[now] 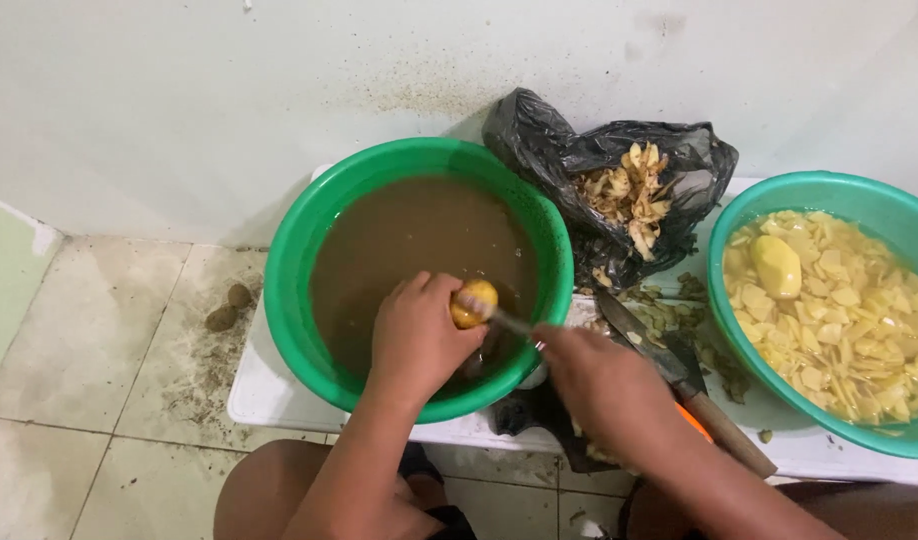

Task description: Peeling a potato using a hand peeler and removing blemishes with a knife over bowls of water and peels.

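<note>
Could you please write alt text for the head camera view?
The left hand holds a yellow potato over a green basin of brown water while the right hand works it with a peeler. A knife lies alongside.

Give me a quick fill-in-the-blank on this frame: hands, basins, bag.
1. The left hand holds a yellow potato over a green basin filled with murky ____ water.
2. The right hand works a ____ against the potato.
3. The black plastic bag holds potato ____.
4. A knife with a ____ handle lies between the two basins.

Missing: brown; peeler; peels; wooden
</note>
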